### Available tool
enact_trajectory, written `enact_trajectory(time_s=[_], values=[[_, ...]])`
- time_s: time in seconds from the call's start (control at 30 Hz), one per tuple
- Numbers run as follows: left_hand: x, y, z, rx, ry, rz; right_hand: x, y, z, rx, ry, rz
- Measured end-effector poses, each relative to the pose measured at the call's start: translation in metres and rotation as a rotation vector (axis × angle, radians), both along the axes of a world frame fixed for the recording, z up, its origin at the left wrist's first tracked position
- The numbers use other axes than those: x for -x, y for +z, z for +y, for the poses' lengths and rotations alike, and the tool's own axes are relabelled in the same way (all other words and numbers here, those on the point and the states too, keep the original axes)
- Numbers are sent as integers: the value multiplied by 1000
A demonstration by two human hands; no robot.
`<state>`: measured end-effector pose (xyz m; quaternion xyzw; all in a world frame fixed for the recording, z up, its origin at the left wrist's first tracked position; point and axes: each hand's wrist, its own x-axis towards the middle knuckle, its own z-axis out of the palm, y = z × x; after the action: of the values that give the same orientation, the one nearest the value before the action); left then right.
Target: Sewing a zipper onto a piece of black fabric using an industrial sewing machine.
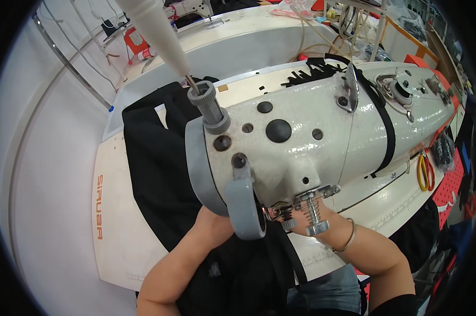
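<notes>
A white industrial sewing machine (296, 139) fills the middle of the view, its grey presser-side lever (244, 208) pointing down toward me. Black fabric (156, 152) lies under and left of the machine head and hangs over the front edge onto my lap. My left hand (214, 225) is at the fabric beside the lever; the machine head covers its fingers. Behind the thread tension knobs (313, 221), my right hand (322, 215) reaches under the head, a bracelet at its wrist. Its fingers are hidden too, so neither grip shows.
Scissors (425, 172) with yellow and red handles lie on the right side of the white sewing table (123, 255). Black strips (314, 73) sit behind the machine. A white tube (156, 34) rises at upper left, and a wall (43, 174) stands close on the left.
</notes>
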<state>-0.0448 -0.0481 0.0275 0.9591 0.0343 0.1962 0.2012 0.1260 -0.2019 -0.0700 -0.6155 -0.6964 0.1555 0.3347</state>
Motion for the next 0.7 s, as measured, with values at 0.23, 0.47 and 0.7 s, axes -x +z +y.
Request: enact_trajectory(time_s=[0.23,0.47,0.7], values=[[3,18,-4,270,-9,133,5,15,2,100,-43,-553],[10,5,0,17,-86,119,15,32,9,-274,-202,-158],[14,2,2,-73,-141,93,14,54,3,-139,-176,-145]])
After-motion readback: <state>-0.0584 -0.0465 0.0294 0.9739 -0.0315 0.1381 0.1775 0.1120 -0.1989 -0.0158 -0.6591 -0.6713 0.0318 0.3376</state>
